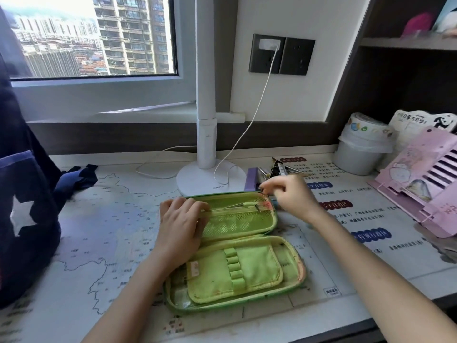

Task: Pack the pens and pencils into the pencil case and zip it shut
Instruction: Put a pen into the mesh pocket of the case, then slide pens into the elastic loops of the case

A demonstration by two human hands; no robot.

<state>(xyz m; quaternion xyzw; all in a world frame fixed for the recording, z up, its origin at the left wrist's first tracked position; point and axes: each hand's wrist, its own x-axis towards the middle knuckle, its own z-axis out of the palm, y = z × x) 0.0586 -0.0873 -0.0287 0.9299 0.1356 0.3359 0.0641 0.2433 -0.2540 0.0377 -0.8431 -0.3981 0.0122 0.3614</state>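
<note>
While two bare hands work over one open pencil case [235, 248], the left hand [180, 226] lies palm-down on the left end of its upper half, fingers curled loosely onto the mesh pocket and gripping nothing that can be made out. At the upper right corner of that same half, the right hand [291, 194] has its fingers pinched narrowly together; whether they hold a zip pull or some small item cannot be told, since motion blur smears the fingertips.

One green case, then, lies flat on the surface [103, 243] directly under and between both hands, its lower half nearest the person showing one flap with a row of five elastic loops. Something thin and metallic shows behind the mesh beside the left fingers, too small to name.

Just beyond the right hand sits a jumble of pens and pencils [282, 169], partly hidden by the knuckles, so their count is unclear. Further behind stands one white lamp [206, 120], with one white cable [257, 100] running to a wall socket. Off to the right are one white bin [358, 149] and one pink book stand [425, 184], cut off by the frame edge. Far to the left, one dark blue bag [22, 194] with a white star is also cropped.
</note>
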